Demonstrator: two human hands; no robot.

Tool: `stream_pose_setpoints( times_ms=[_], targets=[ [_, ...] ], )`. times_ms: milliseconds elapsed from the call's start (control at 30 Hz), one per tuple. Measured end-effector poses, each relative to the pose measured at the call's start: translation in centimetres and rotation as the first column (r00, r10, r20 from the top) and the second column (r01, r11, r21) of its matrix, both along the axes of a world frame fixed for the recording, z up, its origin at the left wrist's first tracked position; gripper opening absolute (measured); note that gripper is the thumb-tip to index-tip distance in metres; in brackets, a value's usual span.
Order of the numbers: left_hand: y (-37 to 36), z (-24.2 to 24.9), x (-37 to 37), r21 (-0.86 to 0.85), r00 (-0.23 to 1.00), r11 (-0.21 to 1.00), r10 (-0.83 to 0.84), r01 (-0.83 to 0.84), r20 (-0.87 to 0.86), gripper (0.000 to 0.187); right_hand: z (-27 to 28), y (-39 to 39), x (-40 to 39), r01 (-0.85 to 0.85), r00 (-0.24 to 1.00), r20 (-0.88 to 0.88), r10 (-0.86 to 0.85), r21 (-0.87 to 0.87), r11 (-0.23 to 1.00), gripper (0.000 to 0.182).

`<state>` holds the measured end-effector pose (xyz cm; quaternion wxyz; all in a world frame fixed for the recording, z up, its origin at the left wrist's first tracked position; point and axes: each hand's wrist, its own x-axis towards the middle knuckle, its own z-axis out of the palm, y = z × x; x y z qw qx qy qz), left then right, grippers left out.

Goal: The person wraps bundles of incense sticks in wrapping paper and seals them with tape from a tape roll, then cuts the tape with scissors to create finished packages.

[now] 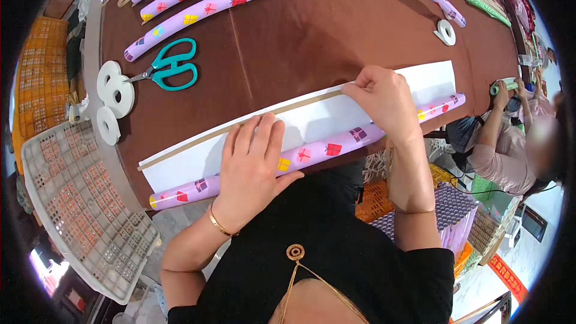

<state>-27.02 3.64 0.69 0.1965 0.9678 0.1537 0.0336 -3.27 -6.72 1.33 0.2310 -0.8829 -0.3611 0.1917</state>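
A roll of purple gift-patterned paper (315, 153) lies along the front of the brown table, its white inner side (174, 171) unrolled away from me. A thin tan strip (198, 141) runs along the far edge of the white side. My left hand (252, 156) lies on the paper with its fingers spread and its fingertips at the strip; its thumb rests by the roll. Farther right, my right hand (384, 99) pinches the strip at the edge between thumb and bent fingers.
Teal scissors (174, 65) and white tape rolls (119, 96) are at the left; another tape roll (446, 32) is at the right. More purple rolls (240, 0) lie across the back. A plastic crate (78, 204) stands at left, a co-worker (510, 150) at right.
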Motion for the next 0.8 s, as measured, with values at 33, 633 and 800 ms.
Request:
stream_pose_setpoints(
  times_ms=[33, 633, 800],
  targets=[
    [-0.1, 0.2, 0.2, -0.009, 1.000, 1.000, -0.001, 0.001, -0.008, 0.086, -0.1, 0.1, -0.1, -0.002, 1.000, -0.003, 0.002, 0.001, 1.000, 0.026],
    [-2.7, -1.2, 7.5, -0.066, 0.985, 0.990, -0.113, 0.122, 0.130, 0.081, 0.8, -4.1, 5.5, 0.124, 0.973, -0.189, -0.135, -0.067, 0.990, 0.017],
    [-2.7, -1.2, 7.7, -0.042, 0.981, 0.990, -0.126, 0.133, 0.146, 0.082, 0.6, -5.9, 7.9, 0.201, 0.952, -0.218, -0.216, -0.087, 0.976, 0.016]
  ],
)
